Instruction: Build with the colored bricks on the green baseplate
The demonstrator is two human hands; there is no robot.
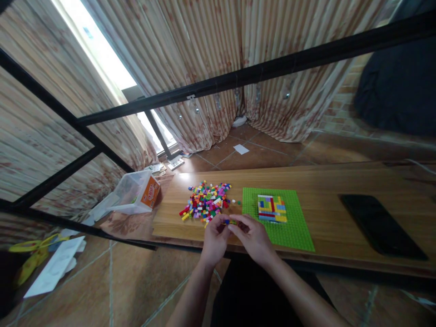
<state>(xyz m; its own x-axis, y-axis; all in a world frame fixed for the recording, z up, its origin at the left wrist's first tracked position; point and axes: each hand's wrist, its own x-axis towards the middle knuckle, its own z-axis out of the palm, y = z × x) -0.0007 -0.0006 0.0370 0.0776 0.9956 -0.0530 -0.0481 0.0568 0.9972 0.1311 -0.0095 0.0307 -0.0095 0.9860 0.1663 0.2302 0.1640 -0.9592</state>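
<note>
My left hand (216, 236) and my right hand (251, 235) meet over the front edge of the table, fingertips together. Pinched between them are small toy building bricks (227, 222), blue and yellow as far as they show; the fingers cover the rest. Just beyond my left hand spreads a pile of loose bricks (207, 200) in many colours. Right of my right hand lies a green studded baseplate (299, 227). On it stands a low block of joined bricks (271, 209) in yellow, red, blue and white.
A dark flat slab (381, 226) lies at the right of the wooden table (327, 181). By the table's left end sits a clear plastic box (136, 193) with an orange label. Black metal bars (218, 86) cross in front of the curtains. Papers (56, 265) lie at lower left.
</note>
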